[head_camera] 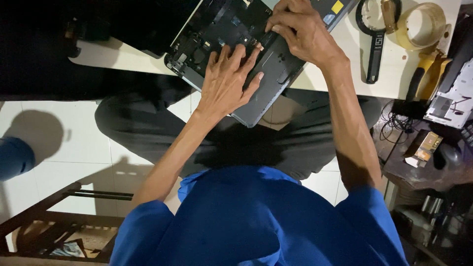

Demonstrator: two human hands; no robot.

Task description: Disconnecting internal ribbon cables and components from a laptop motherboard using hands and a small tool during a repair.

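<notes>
A dark grey opened laptop base (266, 93) lies at an angle on the white table (123, 59), its near corner overhanging the edge. Its inside, with black parts and a board, shows at the far left part. My left hand (227, 81) lies flat on the base with fingers spread, fingertips at the edge of the open cavity. My right hand (300, 30) rests on the upper part of the base, fingers bent and pressing on a black piece beside the left fingertips. Neither hand lifts anything free.
A roll of clear tape (422, 24), a black ring-shaped tool with handle (374, 37) and a yellow-handled tool (424, 69) lie on the table at the right. Another opened device (453, 93) sits far right. A wooden stool frame (59, 221) stands lower left on the tiled floor.
</notes>
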